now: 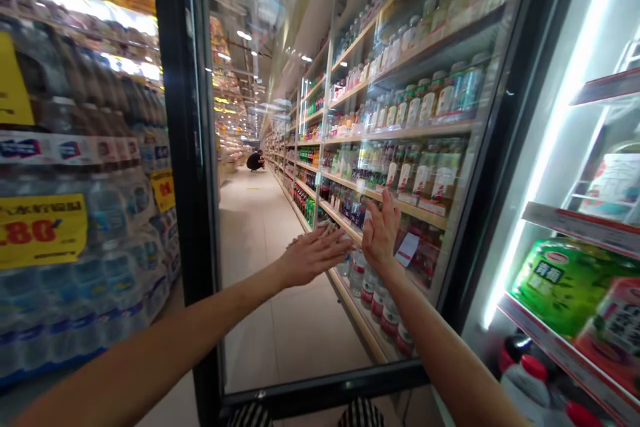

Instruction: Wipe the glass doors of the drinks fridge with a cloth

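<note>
Rows of bottled drinks [410, 107] and a pale floor [250, 227] show in the glass of a black-framed cooler door [280, 333], directly before the person's hands. The left hand [316, 257] is spread flat, fingers straight and close together; the right hand [380, 230] is half-open, its fingers bent and parted. They stand just beside each other, near the glass; whether either touches it, I cannot tell. At left, a yellow price sign [43, 230] on stacked water bottles [107, 203] reads ".80" in red. At right, a green bottle [555, 283] carries white Chinese characters on a dark panel, too blurred to read surely.
</note>
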`<state>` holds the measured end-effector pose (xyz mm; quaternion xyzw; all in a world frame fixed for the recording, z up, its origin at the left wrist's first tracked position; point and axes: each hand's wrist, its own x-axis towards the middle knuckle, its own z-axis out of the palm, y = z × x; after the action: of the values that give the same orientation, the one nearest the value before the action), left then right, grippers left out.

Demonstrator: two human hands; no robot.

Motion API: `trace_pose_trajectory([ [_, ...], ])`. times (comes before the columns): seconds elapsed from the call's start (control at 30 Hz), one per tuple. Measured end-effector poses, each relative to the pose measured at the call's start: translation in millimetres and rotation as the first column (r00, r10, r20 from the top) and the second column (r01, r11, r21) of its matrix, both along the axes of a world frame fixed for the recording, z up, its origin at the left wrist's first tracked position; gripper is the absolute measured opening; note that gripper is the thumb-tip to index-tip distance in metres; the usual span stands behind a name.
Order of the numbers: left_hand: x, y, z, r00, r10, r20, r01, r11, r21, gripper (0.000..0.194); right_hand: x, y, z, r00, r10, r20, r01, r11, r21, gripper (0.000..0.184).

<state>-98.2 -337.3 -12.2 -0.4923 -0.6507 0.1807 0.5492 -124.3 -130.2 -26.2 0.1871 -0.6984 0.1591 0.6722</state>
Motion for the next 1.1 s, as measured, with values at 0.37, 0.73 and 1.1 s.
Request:
trace_pose_trajectory([
  [0.37,2,-3,4.4,0.999,0.016,0.040,-0.024,0.982,0.187,0.042,5,-12,-13.1,0.999,0.042,0.033,-0.042,0.999,0.009,0.042],
  [0.73,-4,5,13.3,1.000,0.016,0.026,-0.024,0.931,0.365,0.044,3,-19,-20.7,0.999,0.035,0.009,-0.036,0.999,0.037,0.054],
  [1.1,-3,-2,7.8,0.998,0.000,0.063,-0.027,0.900,0.434,0.046,7,-15,-42.2,0.999,0.030,0.044,-0.030,0.999,0.010,0.056],
])
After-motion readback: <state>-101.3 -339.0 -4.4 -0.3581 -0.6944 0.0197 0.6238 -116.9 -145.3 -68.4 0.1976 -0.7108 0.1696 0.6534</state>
